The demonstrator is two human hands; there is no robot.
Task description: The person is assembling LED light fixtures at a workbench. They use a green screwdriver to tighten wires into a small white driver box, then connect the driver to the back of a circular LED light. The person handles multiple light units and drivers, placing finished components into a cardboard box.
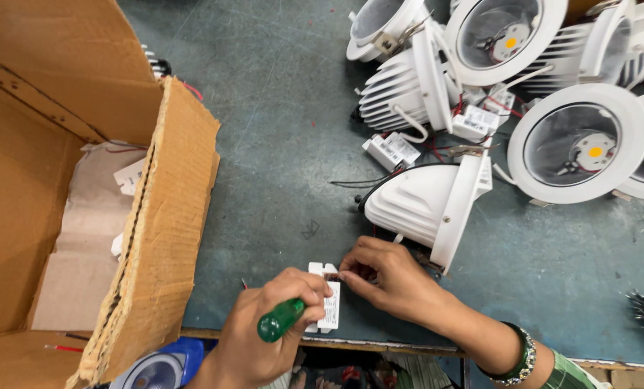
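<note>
left hand [264, 328] clenched on green-handled screwdriver [281, 320] | right hand [390, 277] pinching white driver box [328, 302] at its wire end | risk: tip slips (box unclamped), nicking wires

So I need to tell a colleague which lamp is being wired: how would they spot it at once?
Start from the open brown cardboard box on the grey-green table. To its right, nearest the right hand, lies the white finned downlight. Unlike the white round downlights behind showing yellow-centred reflectors, it lies tipped on its side, ribbed back showing.

Scuffed grey-green worktable [278, 108], wooden front edge
</note>
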